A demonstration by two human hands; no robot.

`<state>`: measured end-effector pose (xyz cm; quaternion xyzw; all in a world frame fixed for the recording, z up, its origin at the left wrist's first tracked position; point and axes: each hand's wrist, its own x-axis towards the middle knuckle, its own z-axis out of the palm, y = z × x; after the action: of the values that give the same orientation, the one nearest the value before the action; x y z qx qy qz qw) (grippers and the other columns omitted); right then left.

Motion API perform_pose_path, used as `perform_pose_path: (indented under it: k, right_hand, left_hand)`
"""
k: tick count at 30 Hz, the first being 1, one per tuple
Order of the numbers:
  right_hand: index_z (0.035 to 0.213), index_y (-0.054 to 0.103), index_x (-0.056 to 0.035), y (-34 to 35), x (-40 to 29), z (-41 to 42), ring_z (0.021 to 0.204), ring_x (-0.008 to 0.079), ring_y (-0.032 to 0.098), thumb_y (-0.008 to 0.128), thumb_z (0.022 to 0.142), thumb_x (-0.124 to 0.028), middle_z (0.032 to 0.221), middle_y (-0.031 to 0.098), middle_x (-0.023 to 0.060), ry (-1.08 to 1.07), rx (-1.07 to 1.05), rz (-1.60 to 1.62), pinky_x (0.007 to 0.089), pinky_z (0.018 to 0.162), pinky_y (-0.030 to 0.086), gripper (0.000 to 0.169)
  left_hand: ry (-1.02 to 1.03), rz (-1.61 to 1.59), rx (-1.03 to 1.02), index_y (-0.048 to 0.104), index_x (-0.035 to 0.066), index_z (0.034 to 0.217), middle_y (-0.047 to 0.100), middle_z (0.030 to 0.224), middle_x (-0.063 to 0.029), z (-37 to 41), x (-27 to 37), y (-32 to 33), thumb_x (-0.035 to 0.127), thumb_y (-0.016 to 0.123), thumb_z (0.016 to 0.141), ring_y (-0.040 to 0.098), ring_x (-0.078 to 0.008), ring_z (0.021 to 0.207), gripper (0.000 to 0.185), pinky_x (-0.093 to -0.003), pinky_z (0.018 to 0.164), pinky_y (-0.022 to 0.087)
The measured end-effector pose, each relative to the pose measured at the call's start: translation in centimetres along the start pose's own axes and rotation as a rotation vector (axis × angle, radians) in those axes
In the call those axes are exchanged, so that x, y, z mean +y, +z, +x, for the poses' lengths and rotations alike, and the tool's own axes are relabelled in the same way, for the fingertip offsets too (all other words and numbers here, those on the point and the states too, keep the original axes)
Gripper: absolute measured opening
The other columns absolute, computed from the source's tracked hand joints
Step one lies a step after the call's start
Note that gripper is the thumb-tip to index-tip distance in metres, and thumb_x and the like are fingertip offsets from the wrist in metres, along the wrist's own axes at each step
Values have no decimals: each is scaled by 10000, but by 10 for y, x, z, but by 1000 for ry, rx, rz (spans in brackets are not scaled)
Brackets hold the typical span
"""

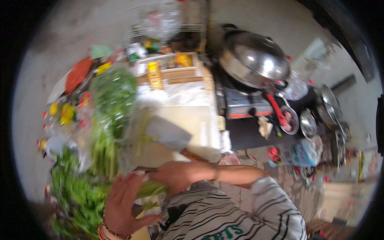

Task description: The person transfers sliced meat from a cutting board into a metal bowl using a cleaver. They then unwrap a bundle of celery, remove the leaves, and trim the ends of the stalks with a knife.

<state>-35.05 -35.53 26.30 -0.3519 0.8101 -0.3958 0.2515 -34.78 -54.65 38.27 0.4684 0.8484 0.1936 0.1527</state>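
Blurred by motion, my left hand [123,204] is raised at the lower left with its fingers apart and nothing visible in it. Beside it my right hand [180,177] is curled over leafy green stalks [150,188], near a small dark object [145,169] at its fingers; what it grips is unclear. A wide-bladed cleaver [168,132] lies on the pale cutting board [186,115], its handle towards me. Left of the board lies a bunch of leafy greens in clear plastic [115,90]. Loose leafy greens [78,192] are at the lower left.
A lidded wok [255,60] sits on a gas stove [247,103] at the right. Beyond it are a small pan of raw-looking meat [289,120] and metal lids [308,124]. Bottles and packets [64,114] crowd the left edge; a wire rack [192,28] stands behind the board.
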Motion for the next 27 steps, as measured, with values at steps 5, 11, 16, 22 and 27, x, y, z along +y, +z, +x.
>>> perform_pose_path:
  k: [5,11,16,22,27]
  right_hand:
    - [634,595,5,26,-7,15,635,322,609,672,538,-93,603,585,162,-269,160,-302,410,543,470,157]
    - [593,602,-22,43,11,15,605,309,608,678,533,-82,591,591,136,-278,268,-378,392,519,466,114]
    - [644,614,-13,45,10,29,609,317,610,656,550,-86,604,593,147,-249,259,-392,407,532,469,127]
    - [905,528,-25,37,-2,49,679,303,613,678,619,-124,714,609,108,-115,22,-397,405,578,466,338]
    - [962,535,-53,52,-6,75,991,243,547,720,609,-184,963,593,101,-97,16,-645,417,881,361,419]
  left_hand:
    - [-542,-390,-288,335,8,1320,505,1222,-211,-2,-42,60,441,803,568,522,-337,1096,986,-404,938,391]
    - [-431,-466,-511,489,3,1181,608,1063,-165,-2,-84,109,403,797,590,579,-263,1001,778,-352,845,447]
    - [-385,-562,-464,534,20,1152,612,1082,-144,-15,-98,119,356,758,629,572,-233,1008,661,-349,850,437]
    - [-511,-572,-416,538,8,1083,629,900,-168,-37,-122,141,337,729,606,602,-270,823,610,-373,751,466]
    - [-590,-616,-309,513,0,1079,625,844,-173,-49,-125,129,312,718,607,603,-279,753,602,-395,678,473]
